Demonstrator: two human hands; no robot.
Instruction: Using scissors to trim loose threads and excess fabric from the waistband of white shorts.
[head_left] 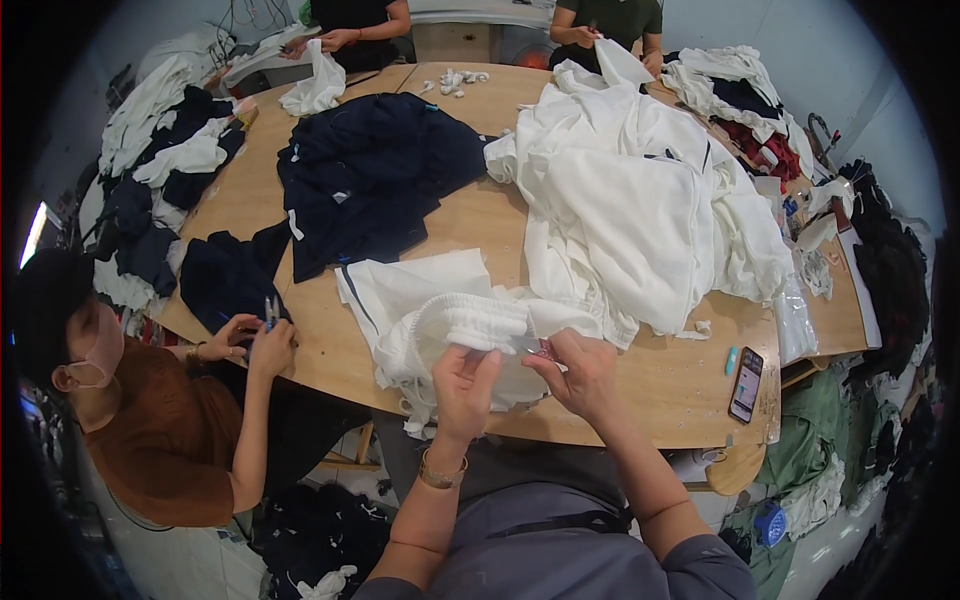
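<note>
A white garment (pixel 430 275) with a gathered elastic band lies at the near edge of the table. My left hand (pixel 464 392) is closed on that band, thumb and fingers pinching the ruffled cloth. Close to its right, my right hand (pixel 578 372) is wrapped round a small cutting tool with a reddish handle, likely thread snips (pixel 543 349). Its blade points at the elastic band; whether it touches the cloth I cannot tell. A dark stripe runs along the garment's left edge.
White garments (pixel 620 200) are heaped ahead right, with dark navy garments (pixel 375 165) ahead left. A phone (pixel 746 385) lies at the table's right edge. At left, a masked co-worker (pixel 165 400) handles navy cloth with snips; two other people stand or sit across the table (pixel 480 95).
</note>
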